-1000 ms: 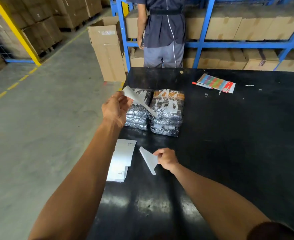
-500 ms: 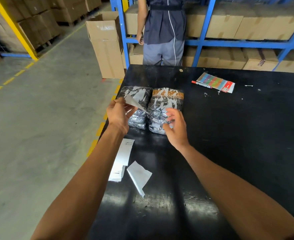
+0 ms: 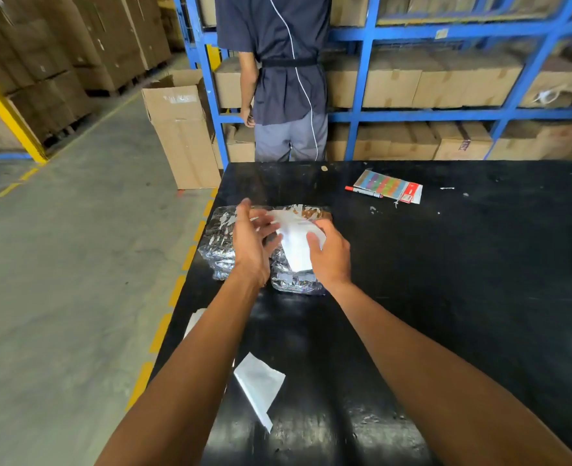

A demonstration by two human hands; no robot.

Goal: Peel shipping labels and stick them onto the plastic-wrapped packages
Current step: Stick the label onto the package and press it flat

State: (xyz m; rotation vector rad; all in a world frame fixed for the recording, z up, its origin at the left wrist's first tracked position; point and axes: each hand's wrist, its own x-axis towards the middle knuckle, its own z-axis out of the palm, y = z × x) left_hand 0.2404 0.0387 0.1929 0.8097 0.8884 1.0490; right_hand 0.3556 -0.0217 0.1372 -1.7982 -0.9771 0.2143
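Two plastic-wrapped packages lie side by side near the black table's left edge: the left package [image 3: 218, 243] and the right package [image 3: 294, 282]. A white shipping label [image 3: 294, 245] lies on top of the right package. My left hand [image 3: 252, 245] rests over the gap between the packages, fingers spread at the label's left edge. My right hand [image 3: 330, 252] presses flat on the label's right side. A peeled backing sheet [image 3: 259, 381] lies on the table between my forearms. A stack of label sheets [image 3: 193, 319] is mostly hidden behind my left forearm.
The black table [image 3: 446, 297] holds a colourful card pack [image 3: 387, 186] and a red-capped marker [image 3: 363, 192] at the back. A person [image 3: 284, 79] stands at the far edge, facing blue shelving [image 3: 362, 79] filled with cartons. An open cardboard box [image 3: 180, 129] stands on the floor at the left.
Both hands brought the label down onto the right package, where the right hand now presses it. The dropped backing sheet stays on the table. The camera tilted up slightly.
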